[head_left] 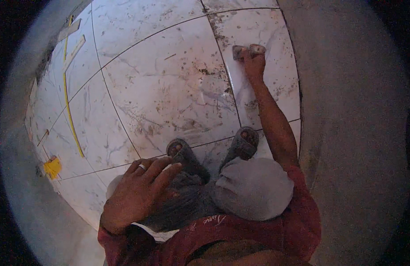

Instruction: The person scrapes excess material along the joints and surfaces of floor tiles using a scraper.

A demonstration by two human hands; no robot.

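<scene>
My right hand (254, 64) reaches far out to the right and is closed round the middle of a grey tool with two rounded ends (257, 49). It presses down on a marbled white floor tile (276, 66) beside the wall. Shadow and blur hide the tool's exact kind. My left hand (145, 188), with a ring on one finger, lies over my left knee. Its fingers are stretched out and a little apart, and nothing is in it.
Large marbled tiles (169, 57) with dark joints and scattered dirt cover the floor. A long thin yellow strip (72, 115) lies at the left near pale flat pieces (75, 53). A yellow object (52, 168) sits by the left edge. A grey wall (347, 111) stands right.
</scene>
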